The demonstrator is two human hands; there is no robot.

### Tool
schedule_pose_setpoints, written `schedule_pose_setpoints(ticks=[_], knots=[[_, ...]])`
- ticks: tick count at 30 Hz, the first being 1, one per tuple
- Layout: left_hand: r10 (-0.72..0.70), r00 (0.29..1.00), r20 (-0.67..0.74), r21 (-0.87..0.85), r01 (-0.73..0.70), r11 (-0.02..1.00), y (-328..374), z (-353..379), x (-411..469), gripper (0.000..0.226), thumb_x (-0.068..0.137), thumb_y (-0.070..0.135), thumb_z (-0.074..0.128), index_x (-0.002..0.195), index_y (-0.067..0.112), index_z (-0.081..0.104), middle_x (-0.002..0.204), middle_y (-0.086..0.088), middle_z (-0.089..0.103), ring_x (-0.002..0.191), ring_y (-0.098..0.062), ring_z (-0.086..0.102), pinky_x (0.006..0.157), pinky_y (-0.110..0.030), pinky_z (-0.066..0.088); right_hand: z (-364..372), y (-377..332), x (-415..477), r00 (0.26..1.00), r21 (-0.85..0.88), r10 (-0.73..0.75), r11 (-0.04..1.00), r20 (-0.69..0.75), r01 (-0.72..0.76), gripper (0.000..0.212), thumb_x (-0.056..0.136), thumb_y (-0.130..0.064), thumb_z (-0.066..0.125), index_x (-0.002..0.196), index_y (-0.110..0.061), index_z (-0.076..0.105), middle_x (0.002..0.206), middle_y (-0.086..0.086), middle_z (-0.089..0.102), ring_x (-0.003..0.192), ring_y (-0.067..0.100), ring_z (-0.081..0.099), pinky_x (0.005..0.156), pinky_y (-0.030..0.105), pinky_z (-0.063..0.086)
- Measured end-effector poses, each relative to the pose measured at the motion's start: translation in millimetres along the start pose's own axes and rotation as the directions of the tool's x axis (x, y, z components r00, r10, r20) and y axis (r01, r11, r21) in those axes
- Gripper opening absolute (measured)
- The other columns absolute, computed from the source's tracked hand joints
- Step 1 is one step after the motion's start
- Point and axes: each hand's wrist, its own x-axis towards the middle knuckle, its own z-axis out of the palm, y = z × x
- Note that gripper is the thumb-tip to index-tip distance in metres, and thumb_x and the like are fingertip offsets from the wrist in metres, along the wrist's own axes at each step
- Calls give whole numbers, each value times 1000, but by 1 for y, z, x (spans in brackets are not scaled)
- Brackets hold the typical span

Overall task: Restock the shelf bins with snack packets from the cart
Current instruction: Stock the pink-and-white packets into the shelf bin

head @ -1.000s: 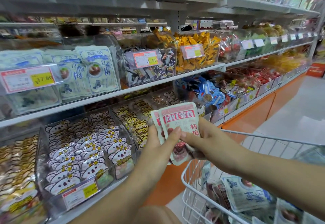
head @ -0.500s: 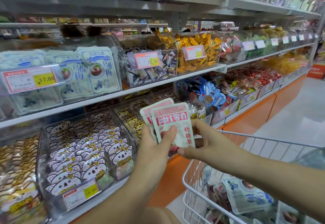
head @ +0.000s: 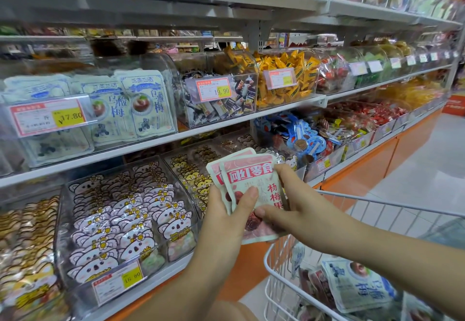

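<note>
Head view: left grip [head: 225, 221] and right grip [head: 298, 211] clasp pink snack packets [head: 247, 173]; red banner, white lettering.

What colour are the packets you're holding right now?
Pale pink packets with a red banner and white lettering; clearest in the head view.

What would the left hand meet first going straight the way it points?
Likely the clear plastic bin of yellow animal-shaped packets, just beyond the pink snack packets the left hand grips; depth unclear.
</note>
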Motion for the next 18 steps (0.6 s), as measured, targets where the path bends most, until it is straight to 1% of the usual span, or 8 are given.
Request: schedule_pose_setpoints(ticks=[2, 4, 6, 8, 11, 14, 16, 18], knots=[[-44, 999, 2, -66, 44, 997, -1, 1, 1, 53, 77, 42, 78, 119, 18, 56, 111, 1, 75, 107, -20, 71, 96, -46, 53, 2, 2, 2, 999, 41, 30, 999, -26, -29, 47, 91, -10, 70, 126, -25, 43, 108, -7, 69, 74, 3, 67, 64, 22, 53], [-52, 999, -12, -99, 50, 994, 0, -1, 4, 50, 77, 34, 77, 118, 16, 56, 111, -3, 75, 104, -22, 72, 89, -44, 56, 2, 1, 6, 997, 82, 61, 995, -55, -57, 47, 86, -11, 76, 123, -22, 49, 112, -1, 68, 79, 7, 71, 64, 21, 55], [-51, 998, -35, -76, 48, 996, 1, -5, 7, 48, 73, 32, 73, 116, 17, 58, 111, -4, 74, 102, -19, 73, 85, -40, 58, -4, 0, 11, 995, 146, 96, 985, -28, -91, 34, 85, -13, 77, 115, -19, 60, 103, 3, 74, 81, 14, 73, 66, 21, 56], [-62, 998, -22, -33, 61, 998, 1, -9, 9, 50, 73, 33, 74, 119, 20, 59, 115, -4, 73, 106, -20, 71, 92, -44, 56, -11, -1, 14, 996, 111, 84, 990, 12, -85, 23, 89, -16, 72, 111, -17, 67, 87, 3, 76, 73, 12, 69, 64, 18, 52], [-77, 997, -2, -14, 77, 997, 0, -13, 9, 48, 76, 31, 75, 121, 23, 60, 115, -2, 74, 107, -22, 71, 96, -50, 55, -12, 4, 17, 998, 67, 61, 996, 17, -62, 20, 92, -14, 70, 112, -18, 66, 92, 12, 74, 74, 20, 67, 64, 24, 53], [-87, 995, 52, 0, 87, 996, -1, -15, 10, 47, 79, 29, 75, 123, 25, 60, 116, 0, 74, 111, -23, 70, 97, -49, 55, -8, 10, 17, 999, 53, 29, 998, -43, -27, 23, 92, -12, 71, 110, -21, 61, 88, -3, 61, 64, 21, 62, 60, 29, 54], [-98, 992, 80, 16, 97, 995, 0, -16, 10, 51, 78, 34, 84, 123, 27, 61, 117, 1, 74, 112, -21, 69, 99, -48, 54, -7, 11, 17, 998, 31, -10, 999, -64, 12, 32, 92, -14, 71, 114, -33, 59, 86, -12, 51, 60, 18, 58, 57, 28, 53], [-105, 990, 93, 28, 103, 994, 1, -16, 10, 58, 72, 40, 84, 123, 26, 62, 117, 2, 73, 113, -20, 69, 102, -49, 52, -7, 11, 18, 997, -13, -48, 999, -55, 47, 41, 92, -17, 70, 118, -46, 57, 88, -14, 49, 60, 16, 55, 60, 31, 54]])
